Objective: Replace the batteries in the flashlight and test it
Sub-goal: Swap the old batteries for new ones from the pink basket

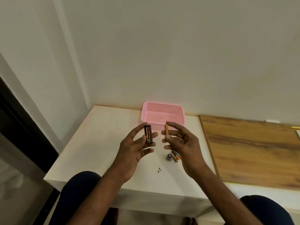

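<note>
My left hand (134, 146) holds a black battery holder (148, 134) upright between thumb and fingers, with at least one gold battery seated inside it. My right hand (181, 143) pinches a single gold battery (166, 129) upright between thumb and forefinger, a short gap to the right of the holder. Both are raised above the white table (100, 143). On the table under my right hand lie several loose batteries (175, 156) and a small grey round flashlight cap (169, 157). The flashlight body is out of sight.
A pink plastic basket (162, 115) stands against the wall behind my hands. A wood-grain surface (251, 151) adjoins the table on the right. A few dark specks (159, 170) lie on the tabletop. My knees sit below the table's front edge.
</note>
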